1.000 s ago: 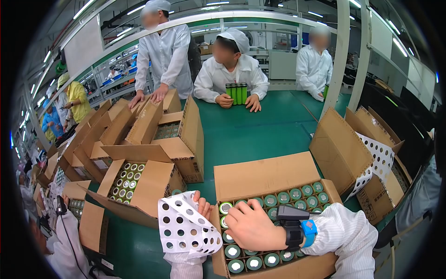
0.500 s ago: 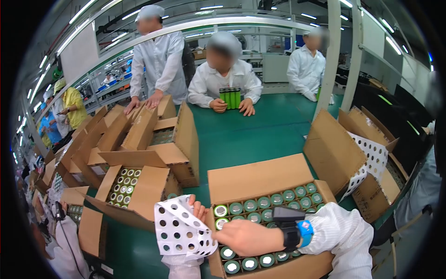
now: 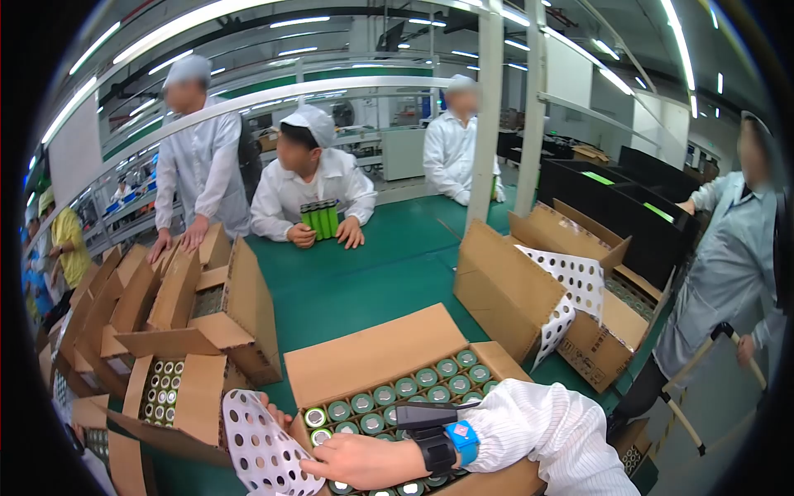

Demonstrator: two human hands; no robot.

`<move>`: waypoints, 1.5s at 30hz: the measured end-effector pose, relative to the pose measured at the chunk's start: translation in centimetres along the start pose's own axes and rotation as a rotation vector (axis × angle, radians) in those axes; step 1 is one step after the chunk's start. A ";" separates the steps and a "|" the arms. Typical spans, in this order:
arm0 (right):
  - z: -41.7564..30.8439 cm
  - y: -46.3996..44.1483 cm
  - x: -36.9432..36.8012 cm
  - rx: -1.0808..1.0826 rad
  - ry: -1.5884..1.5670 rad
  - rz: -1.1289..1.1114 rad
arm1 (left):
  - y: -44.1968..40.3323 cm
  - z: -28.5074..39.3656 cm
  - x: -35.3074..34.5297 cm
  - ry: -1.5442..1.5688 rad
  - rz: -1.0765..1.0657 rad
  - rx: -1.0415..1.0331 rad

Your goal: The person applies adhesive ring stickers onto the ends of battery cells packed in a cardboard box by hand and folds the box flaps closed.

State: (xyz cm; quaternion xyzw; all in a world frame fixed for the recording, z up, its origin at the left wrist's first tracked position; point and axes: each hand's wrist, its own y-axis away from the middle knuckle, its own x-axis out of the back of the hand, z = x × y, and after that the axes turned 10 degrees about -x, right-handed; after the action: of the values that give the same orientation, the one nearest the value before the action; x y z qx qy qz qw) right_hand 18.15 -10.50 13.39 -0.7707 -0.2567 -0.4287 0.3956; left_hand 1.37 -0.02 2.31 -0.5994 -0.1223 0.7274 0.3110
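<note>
A white sheet punched with round holes [image 3: 258, 450] stands bent at the left side of an open cardboard box [image 3: 376, 343]. My left hand [image 3: 276, 410] is behind the sheet, its fingers closed at the edge and partly hidden. Across the box's near left corner reaches my right hand [image 3: 357, 461], fingertips pinching the sheet's right edge. Rows of green cylindrical battery cells [image 3: 405, 386] fill the box, set in cardboard dividers. Two cells at the left have brighter green wraps. My right wrist, with a black device and blue band, covers some cells.
Open boxes with cells [image 3: 165, 393] line the left of the green table [image 3: 356, 281]. At right, another box [image 3: 504, 289] has a perforated sheet [image 3: 566, 277] draped over it. A co-worker across the table holds green cells [image 3: 319, 220]. Another person stands at right by a folding frame [image 3: 695, 388].
The view has swung right, so everything sits further left and a person at right has come into view. Both hands stay at the perforated sheet. The seated co-worker's head has turned aside.
</note>
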 end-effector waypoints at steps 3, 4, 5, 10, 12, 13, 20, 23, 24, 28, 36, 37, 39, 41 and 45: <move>0.5 0.2 0.4 0.169 -0.015 0.031 | -1.8 -1.2 -0.7 0.007 0.000 0.061; 0.3 0.2 0.8 0.165 0.014 -0.010 | -2.4 -1.7 -0.9 0.011 0.001 0.081; 0.4 0.3 0.6 0.151 0.022 -0.002 | -2.8 -2.1 -1.1 0.013 0.006 0.100; 0.4 0.2 0.7 0.230 -0.004 -0.004 | -5.5 -4.1 -1.7 0.024 0.019 0.191; 0.7 0.0 0.4 0.233 -0.059 0.024 | -5.8 -5.2 -1.8 0.036 0.041 0.217; 0.7 0.0 0.7 0.218 -0.058 0.024 | -5.8 -5.8 -1.8 0.042 0.054 0.232; 0.6 0.6 1.1 0.245 0.022 0.002 | -6.5 -8.8 -2.7 0.045 0.133 0.330; 0.3 0.4 1.0 0.212 -0.018 0.020 | -7.5 -8.9 -3.4 0.016 0.152 0.344; 0.7 0.4 0.5 0.234 -0.047 0.060 | -7.7 -8.9 -3.6 0.008 0.162 0.352; 1.0 0.2 0.8 0.267 -0.135 0.054 | -8.1 -8.9 -4.3 -0.028 0.211 0.368; 1.0 0.2 0.4 0.229 -0.134 0.051 | -5.9 -3.1 -5.8 -0.192 0.387 0.290; 0.8 0.3 0.6 0.222 -0.111 0.057 | -5.2 -2.3 -6.0 -0.210 0.418 0.268; 0.3 0.3 1.5 0.163 -0.116 -0.050 | -3.6 -0.2 -6.6 -0.255 0.486 0.213; 0.7 0.2 1.3 0.159 -0.028 -0.014 | -2.5 2.0 -7.4 -0.306 0.534 0.157; 1.9 -0.2 2.3 -0.083 -0.374 0.524 | -0.7 3.8 -7.5 -0.328 0.698 0.058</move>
State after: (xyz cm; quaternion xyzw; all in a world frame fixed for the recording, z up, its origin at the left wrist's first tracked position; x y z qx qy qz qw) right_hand 20.08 -8.70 14.87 -0.8913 -0.1003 -0.1733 0.4068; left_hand -1.34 -3.29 9.63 -0.4719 0.0615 0.8787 0.0377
